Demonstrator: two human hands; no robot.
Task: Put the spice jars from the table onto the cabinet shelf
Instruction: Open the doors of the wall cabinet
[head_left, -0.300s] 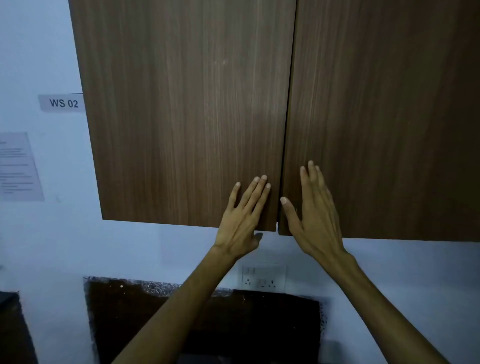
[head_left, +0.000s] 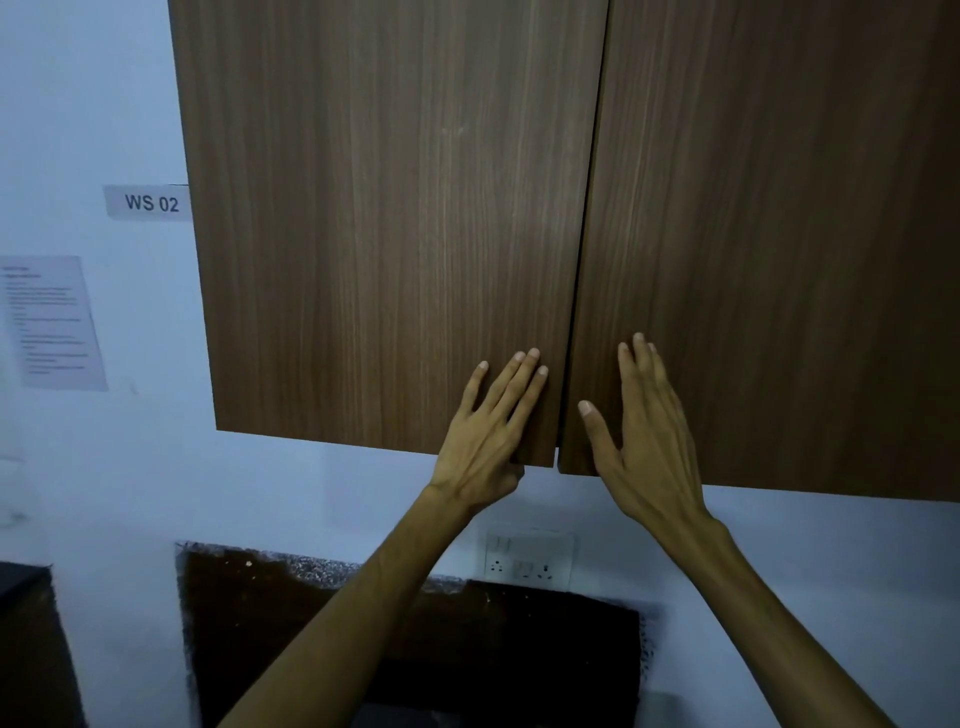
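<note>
Wall cabinet (head_left: 395, 234) with two walnut-grain doors, nearly closed. Left hand (head_left: 488, 441) and right hand (head_left: 649, 447) lie flat on them, fingers (head_left: 519, 384) straight, slightly spread.

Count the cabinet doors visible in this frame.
2. The left brown wood-grain cabinet door has the left hand at its lower right corner; the right brown wood-grain cabinet door has the right hand flat on it. More doors may lie beyond the frame.
</note>
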